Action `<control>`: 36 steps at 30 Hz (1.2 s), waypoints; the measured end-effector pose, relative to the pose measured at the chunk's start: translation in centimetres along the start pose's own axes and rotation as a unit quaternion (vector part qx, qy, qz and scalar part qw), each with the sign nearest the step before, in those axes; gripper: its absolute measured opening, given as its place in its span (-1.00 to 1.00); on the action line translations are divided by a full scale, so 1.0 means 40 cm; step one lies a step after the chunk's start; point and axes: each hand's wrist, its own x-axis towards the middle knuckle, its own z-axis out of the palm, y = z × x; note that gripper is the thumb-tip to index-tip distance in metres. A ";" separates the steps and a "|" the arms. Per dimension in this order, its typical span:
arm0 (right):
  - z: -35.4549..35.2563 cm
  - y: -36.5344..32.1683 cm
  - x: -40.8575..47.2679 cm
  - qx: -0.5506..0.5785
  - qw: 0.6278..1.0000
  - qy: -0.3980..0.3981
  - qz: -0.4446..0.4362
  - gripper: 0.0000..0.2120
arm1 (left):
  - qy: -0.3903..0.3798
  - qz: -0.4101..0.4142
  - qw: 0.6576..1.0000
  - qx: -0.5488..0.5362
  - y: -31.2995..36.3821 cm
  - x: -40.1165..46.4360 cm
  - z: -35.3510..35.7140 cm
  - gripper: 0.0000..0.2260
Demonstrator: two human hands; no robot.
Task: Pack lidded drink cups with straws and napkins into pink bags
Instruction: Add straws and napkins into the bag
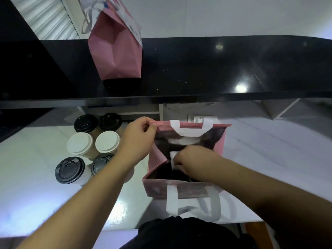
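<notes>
Right hand (193,161) inside open pink bag (157,159) on white bench (36,186), fingers pinching a white napkin (173,158). Left hand (137,139) fingers pinching the bag's far-left rim. Six lidded cups (93,142) just left. Second pink bag (116,49) on black counter (197,69) behind.

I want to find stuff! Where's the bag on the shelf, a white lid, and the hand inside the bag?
Shelf bag (116,51), head view, pink side panel.
White lid (107,141), head view, lid's top.
Right hand (195,159), head view, back of hand.
</notes>
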 end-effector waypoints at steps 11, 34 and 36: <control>0.000 0.002 -0.021 0.160 0.986 -0.042 -0.019 -0.74 | -0.015 0.015 1.000 0.004 0.003 -0.013 -0.004 -0.82; 0.176 0.200 -0.239 0.391 0.894 0.217 0.028 -0.38 | -0.280 0.058 0.958 0.017 -0.098 -0.229 -0.113 -0.53; 0.186 0.206 -0.224 0.386 0.896 0.219 0.021 -0.34 | -0.267 0.055 0.962 -0.018 -0.093 -0.223 -0.090 -0.49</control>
